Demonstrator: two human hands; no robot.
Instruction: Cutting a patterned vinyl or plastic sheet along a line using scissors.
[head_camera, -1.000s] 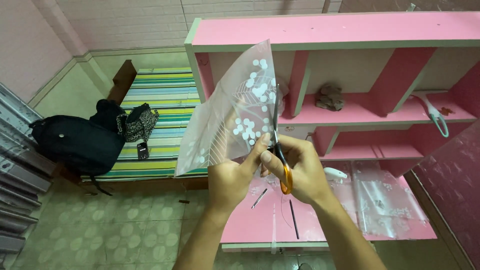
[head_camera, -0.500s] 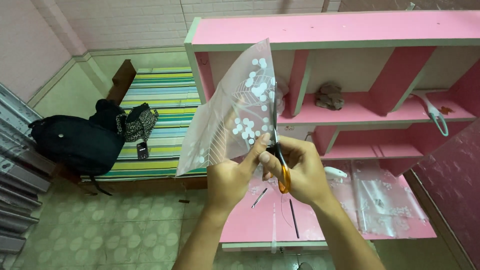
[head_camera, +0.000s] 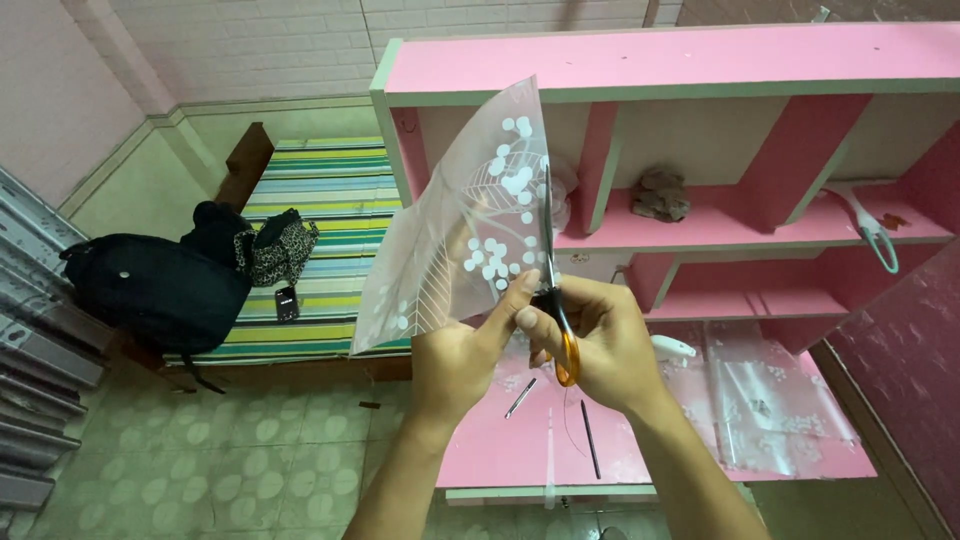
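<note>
Our right hand (head_camera: 600, 345) hides most of the scissors' (head_camera: 552, 290) orange handles; our forearms run off the bottom edge.

Open air left of the hands above the tiled floor (head_camera: 200, 460). Ahead, the pink shelf unit (head_camera: 700, 70) blocks passage. Clear plastic sheets (head_camera: 770, 400) crowd the surface (head_camera: 500, 450) toward its right edge.

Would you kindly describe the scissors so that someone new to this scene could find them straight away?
Start at the big pink shelf unit; in front of it, two hands hold up a clear sheet printed with white dots and leaves. The scissors are in the right hand, blades pointing up along the sheet's edge. Their orange handle sets them apart from the white tool on the shelf.
</note>
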